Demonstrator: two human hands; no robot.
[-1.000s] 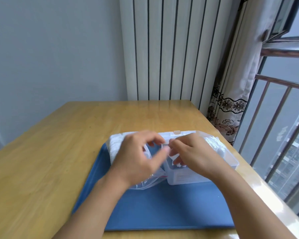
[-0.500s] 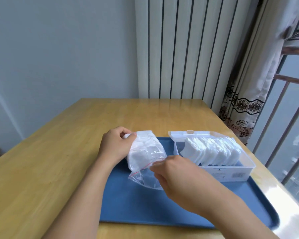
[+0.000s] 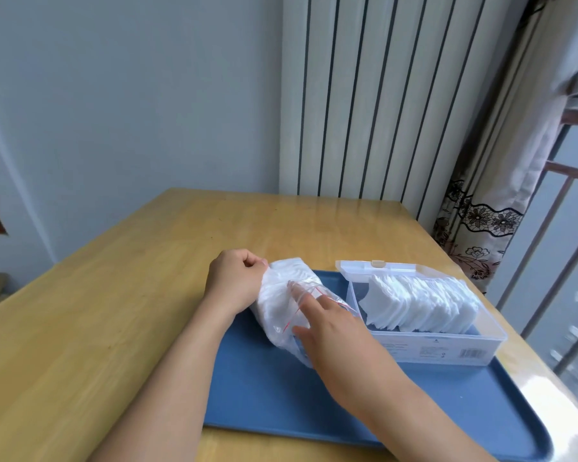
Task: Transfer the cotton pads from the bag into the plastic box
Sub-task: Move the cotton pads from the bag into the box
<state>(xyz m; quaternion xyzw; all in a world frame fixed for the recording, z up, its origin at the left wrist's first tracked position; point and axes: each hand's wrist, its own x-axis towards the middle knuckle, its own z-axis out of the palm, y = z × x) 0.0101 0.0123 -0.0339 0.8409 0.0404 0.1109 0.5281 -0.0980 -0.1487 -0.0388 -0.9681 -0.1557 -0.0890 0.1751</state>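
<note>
A clear zip bag [image 3: 282, 303] with a red seal line lies on the blue tray [image 3: 447, 405], just left of the clear plastic box [image 3: 461, 348]. The bag holds a white stack of cotton pads [image 3: 274, 295]. The left hand [image 3: 236, 281] grips the bag's far end, fingers curled round it. The right hand [image 3: 327, 323] has its fingers straight and pushed into the bag's open mouth, showing through the film; whether they pinch a pad cannot be told. The box stands on the tray with its lid [image 3: 376, 269] tipped back, and a row of pads [image 3: 421, 303] stands upright inside. The tray rests on a wooden table [image 3: 114, 295].
</note>
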